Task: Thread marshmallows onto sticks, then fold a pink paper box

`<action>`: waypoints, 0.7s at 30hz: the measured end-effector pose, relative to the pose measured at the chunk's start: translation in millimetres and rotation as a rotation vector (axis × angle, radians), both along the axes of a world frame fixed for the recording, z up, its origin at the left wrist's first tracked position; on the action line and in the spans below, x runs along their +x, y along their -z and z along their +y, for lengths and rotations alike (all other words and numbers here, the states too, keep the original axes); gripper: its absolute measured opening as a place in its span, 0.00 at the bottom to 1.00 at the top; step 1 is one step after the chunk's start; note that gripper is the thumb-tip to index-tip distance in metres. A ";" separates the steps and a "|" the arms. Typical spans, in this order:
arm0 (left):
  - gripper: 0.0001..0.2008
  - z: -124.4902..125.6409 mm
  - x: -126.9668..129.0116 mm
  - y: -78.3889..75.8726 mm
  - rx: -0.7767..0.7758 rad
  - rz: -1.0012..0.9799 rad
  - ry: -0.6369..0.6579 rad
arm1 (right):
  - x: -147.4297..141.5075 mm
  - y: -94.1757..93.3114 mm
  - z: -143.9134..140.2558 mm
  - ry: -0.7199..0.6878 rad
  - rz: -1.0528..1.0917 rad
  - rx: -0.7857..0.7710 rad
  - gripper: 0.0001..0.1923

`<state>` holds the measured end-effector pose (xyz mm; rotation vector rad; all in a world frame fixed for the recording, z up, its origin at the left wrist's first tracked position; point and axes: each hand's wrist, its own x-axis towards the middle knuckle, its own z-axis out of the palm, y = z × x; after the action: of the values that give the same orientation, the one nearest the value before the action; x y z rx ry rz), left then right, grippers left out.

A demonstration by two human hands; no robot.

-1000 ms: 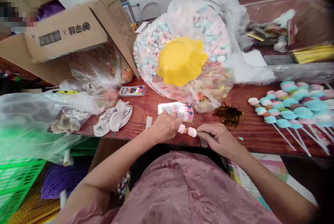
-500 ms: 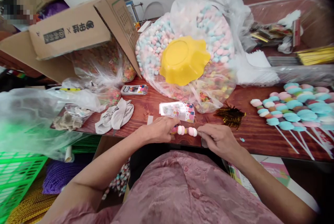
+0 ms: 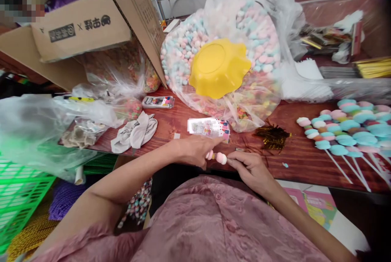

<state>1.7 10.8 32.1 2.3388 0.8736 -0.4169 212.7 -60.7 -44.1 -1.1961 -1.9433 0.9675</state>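
Observation:
A skewer of pink-and-white marshmallows and gummy candies (image 3: 220,158) lies level between my hands at the table's front edge. My left hand (image 3: 195,150) curls its lower fingers round the candy part and hides much of it. Its index finger stretches out to the near edge of a stack of printed clear bags (image 3: 204,127). My right hand (image 3: 251,168) is closed in a pinch by the pale end marshmallow, where the stick would be; the stick itself is hidden by the fingers. Right of the bags lies a bundle of shiny gold twist ties (image 3: 271,136).
Finished marshmallow skewers (image 3: 348,131) are piled at the right. Behind the bags sits a large bag of marshmallows (image 3: 180,54) with an upturned yellow bowl (image 3: 218,68) on it. A cardboard box (image 3: 85,29), a grey cloth (image 3: 134,131) and a green basket (image 3: 21,201) are leftward.
My left hand has slid right along the candies, covering more of them, and its index finger now reaches over the printed bags. The skewer has shifted slightly toward me; my right hand keeps its pinch.

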 end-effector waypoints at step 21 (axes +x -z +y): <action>0.13 6.1 -43.9 8.3 -0.468 -0.146 -0.213 | 16.4 4.7 5.5 -0.028 -0.358 0.809 0.13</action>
<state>-42.2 16.8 23.8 1.8046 0.8392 -0.3163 229.1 -55.2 -48.8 -0.8816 -2.2835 -0.0817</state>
